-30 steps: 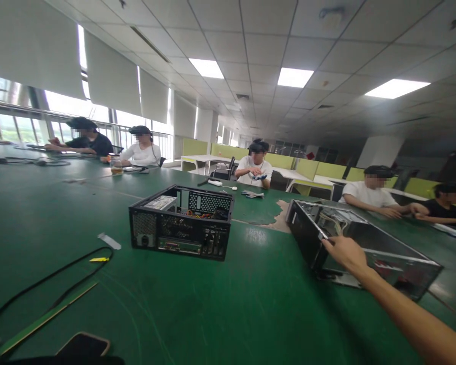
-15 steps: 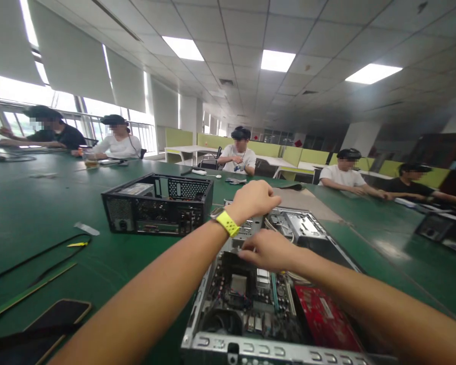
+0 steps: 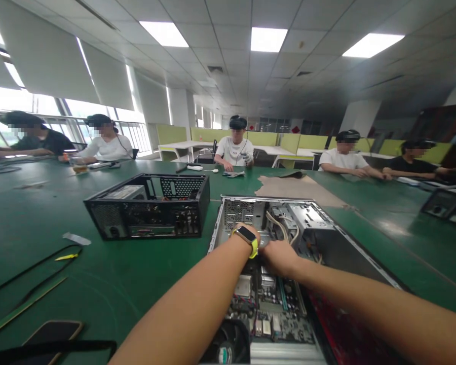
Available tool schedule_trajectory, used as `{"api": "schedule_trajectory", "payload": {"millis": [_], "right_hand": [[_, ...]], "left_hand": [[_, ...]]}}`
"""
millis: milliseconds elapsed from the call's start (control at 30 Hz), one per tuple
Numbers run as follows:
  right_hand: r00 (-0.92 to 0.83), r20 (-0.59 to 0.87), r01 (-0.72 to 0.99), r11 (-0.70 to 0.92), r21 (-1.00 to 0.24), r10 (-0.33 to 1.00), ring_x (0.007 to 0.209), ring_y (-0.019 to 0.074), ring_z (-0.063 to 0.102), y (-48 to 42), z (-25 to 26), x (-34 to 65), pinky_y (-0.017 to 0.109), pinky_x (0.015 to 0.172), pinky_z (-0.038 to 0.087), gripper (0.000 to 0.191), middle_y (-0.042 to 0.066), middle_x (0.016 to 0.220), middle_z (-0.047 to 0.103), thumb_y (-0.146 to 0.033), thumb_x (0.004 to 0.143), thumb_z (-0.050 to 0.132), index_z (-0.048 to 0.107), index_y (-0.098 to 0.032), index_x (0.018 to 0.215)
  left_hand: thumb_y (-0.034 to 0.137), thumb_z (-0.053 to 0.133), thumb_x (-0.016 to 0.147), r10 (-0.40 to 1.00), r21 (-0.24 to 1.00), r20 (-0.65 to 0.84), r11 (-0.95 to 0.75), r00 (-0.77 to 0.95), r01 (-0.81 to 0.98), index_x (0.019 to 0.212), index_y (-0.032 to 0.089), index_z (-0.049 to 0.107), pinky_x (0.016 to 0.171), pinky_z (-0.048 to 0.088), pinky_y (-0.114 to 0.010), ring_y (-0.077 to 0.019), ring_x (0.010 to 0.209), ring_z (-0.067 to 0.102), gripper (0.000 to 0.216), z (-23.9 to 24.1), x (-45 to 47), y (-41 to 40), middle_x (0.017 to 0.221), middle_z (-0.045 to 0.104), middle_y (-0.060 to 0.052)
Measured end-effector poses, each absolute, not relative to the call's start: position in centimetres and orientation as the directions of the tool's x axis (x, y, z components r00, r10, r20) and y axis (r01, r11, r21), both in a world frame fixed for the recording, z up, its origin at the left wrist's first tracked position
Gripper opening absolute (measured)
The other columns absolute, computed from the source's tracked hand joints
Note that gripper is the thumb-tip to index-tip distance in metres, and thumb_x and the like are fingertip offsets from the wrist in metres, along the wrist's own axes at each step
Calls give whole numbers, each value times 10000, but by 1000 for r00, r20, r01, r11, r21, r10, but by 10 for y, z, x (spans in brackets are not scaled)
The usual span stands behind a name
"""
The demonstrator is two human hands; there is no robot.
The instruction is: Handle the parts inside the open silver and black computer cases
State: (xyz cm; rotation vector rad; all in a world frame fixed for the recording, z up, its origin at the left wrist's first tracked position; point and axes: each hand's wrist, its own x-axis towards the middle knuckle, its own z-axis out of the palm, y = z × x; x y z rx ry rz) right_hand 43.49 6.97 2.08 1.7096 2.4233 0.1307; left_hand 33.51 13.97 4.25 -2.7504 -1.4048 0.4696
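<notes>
The green desk carries an open silver computer case directly before the person, motherboard exposed, cooling fan at the near edge. Both hands, left hand and right hand, reach inside together; their grip cannot be determined. A black case stands left; a phone lies nearer.

bare metal case, glossy green tabletop.
</notes>
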Motion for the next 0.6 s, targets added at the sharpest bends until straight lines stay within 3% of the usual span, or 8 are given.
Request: {"api": "schedule_trajectory", "payload": {"millis": [200, 600], "right_hand": [[-308, -21, 940, 308, 147, 951, 923, 274, 644, 72, 22, 442, 343, 751, 474, 282, 137, 974, 683, -192, 822, 442, 654, -199, 1008], [-284, -37, 947, 287, 145, 958, 872, 275, 655, 71, 14, 439, 354, 717, 486, 296, 133, 950, 687, -309, 852, 430, 667, -204, 994]], "left_hand": [[183, 618, 725, 801, -222, -281, -590, 528, 776, 1014, 150, 683, 839, 501, -477, -312, 958, 628, 298, 45, 339, 132, 1098, 656, -163], [185, 627, 715, 802, -237, -302, -587, 516, 774, 1037, 130, 670, 824, 499, -509, -332, 951, 619, 330, 40, 342, 128, 1113, 646, -172]]}}
